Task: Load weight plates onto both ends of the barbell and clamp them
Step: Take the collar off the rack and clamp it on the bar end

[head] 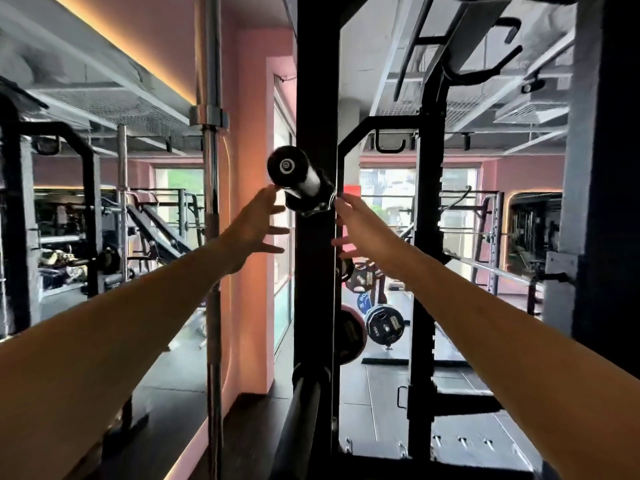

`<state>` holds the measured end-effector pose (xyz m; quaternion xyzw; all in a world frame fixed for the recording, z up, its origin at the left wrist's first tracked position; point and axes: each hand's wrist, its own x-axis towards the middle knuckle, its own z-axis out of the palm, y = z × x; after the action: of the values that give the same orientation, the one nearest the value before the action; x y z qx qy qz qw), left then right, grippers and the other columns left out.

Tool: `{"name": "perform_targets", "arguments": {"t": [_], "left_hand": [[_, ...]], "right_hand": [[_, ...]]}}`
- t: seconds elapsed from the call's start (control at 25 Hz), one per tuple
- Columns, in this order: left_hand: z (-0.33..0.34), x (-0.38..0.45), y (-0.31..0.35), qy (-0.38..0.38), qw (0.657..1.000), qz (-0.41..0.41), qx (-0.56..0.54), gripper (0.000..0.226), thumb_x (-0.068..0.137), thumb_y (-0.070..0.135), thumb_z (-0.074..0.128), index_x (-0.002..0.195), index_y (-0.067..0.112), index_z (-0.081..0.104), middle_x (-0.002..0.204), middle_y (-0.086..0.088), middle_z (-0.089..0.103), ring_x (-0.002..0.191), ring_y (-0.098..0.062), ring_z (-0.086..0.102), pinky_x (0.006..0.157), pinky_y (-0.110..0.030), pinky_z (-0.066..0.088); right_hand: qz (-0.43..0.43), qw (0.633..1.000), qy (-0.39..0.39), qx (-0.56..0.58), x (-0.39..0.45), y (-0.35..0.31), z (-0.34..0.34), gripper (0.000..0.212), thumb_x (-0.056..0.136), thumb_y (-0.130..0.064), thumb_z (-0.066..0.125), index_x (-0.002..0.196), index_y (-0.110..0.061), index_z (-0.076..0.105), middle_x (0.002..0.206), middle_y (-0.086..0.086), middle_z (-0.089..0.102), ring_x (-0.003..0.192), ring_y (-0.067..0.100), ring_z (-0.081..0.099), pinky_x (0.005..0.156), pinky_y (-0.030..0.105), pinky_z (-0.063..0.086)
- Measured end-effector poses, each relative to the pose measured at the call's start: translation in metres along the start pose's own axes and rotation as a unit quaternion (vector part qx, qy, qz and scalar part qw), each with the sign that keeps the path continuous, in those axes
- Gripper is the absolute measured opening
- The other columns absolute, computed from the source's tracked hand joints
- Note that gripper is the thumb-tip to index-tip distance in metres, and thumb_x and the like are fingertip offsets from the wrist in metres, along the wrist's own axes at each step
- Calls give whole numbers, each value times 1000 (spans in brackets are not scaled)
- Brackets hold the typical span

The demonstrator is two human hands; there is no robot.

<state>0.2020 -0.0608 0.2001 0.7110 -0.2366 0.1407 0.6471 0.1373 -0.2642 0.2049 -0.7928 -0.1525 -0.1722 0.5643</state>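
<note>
both arms up, left hand and right hand fingers spread, flanking bare barbell sleeve, maybe touching, dark plate below

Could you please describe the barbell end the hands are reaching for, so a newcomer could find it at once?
Find the black rack upright in mid-frame. At hand height, the barbell sleeve juts from it toward the camera, between the open left hand and right hand. Unlike the vertical chrome bar to the left, it shows a round black end cap.

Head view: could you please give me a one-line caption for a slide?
Both open hands, left hand and right hand, reach toward the bare barbell end on the black rack post.
</note>
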Motion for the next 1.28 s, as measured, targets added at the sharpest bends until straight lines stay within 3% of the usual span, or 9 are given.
{"name": "perform_targets", "arguments": {"t": [0.2,0.36,0.6,0.76,0.84,0.96,1.04,1.16,1.28], "left_hand": [[3,8,-2,-16,999,38,-2,36,95,70,35,119,58,58,125,17,62,96,-20,75,64,-38,61],[2,-6,9,0,998,54,9,58,100,67,26,147,38,45,139,10,56,102,-18,73,70,-38,62],[7,-77,44,6,995,95,-11,54,104,57,15,152,41,35,151,5,47,118,-22,65,77,-39,62],[7,-140,78,0,991,130,-30,47,107,51,19,151,44,34,148,8,48,115,-19,65,73,-35,62],[5,-173,84,-8,989,147,-30,45,107,50,24,150,45,35,150,10,48,115,-16,66,73,-32,61],[13,-225,76,-31,989,143,-19,40,107,46,35,146,50,39,149,12,50,119,-14,65,71,-27,60],[25,-256,70,-49,990,131,-15,42,105,39,46,145,52,41,147,7,51,122,-14,62,69,-23,59],[55,-288,69,-74,986,150,-11,51,102,24,57,144,49,41,149,2,51,120,-10,62,77,-26,60],[99,-306,75,-90,984,150,-31,53,100,17,61,145,42,45,132,13,63,114,-5,64,89,-30,59]], "right_hand": [[-24,997,-2,80,28,-7,12,46,108,-41,35,153,-32,32,119,-2,48,117,33,60,95,47,55],[-69,991,30,107,21,-11,19,39,109,-32,35,146,-26,44,126,2,59,116,30,64,101,45,53],[-140,978,110,107,-33,-42,30,35,107,-18,39,136,-26,57,134,6,63,120,29,63,107,47,49],[-165,970,115,133,-98,-69,41,31,103,-15,46,131,-27,56,123,1,65,112,26,68,84,29,57],[-157,970,117,142,-132,-74,47,27,100,-19,52,125,-31,53,113,-5,67,107,25,70,80,27,54],[-103,977,141,122,-184,-68,51,27,97,-25,59,123,-29,52,110,-1,68,105,25,71,96,44,55],[-64,981,155,101,-220,-60,48,22,96,-27,61,116,-31,53,101,-1,70,92,23,75,89,46,58],[-40,979,163,115,-269,-52,26,14,97,-23,62,104,-29,51,93,2,70,70,12,77,66,31,59],[-4,977,187,105,-306,-47,-10,16,98,-22,63,104,-19,48,103,10,68,72,22,77,67,35,64]]}}
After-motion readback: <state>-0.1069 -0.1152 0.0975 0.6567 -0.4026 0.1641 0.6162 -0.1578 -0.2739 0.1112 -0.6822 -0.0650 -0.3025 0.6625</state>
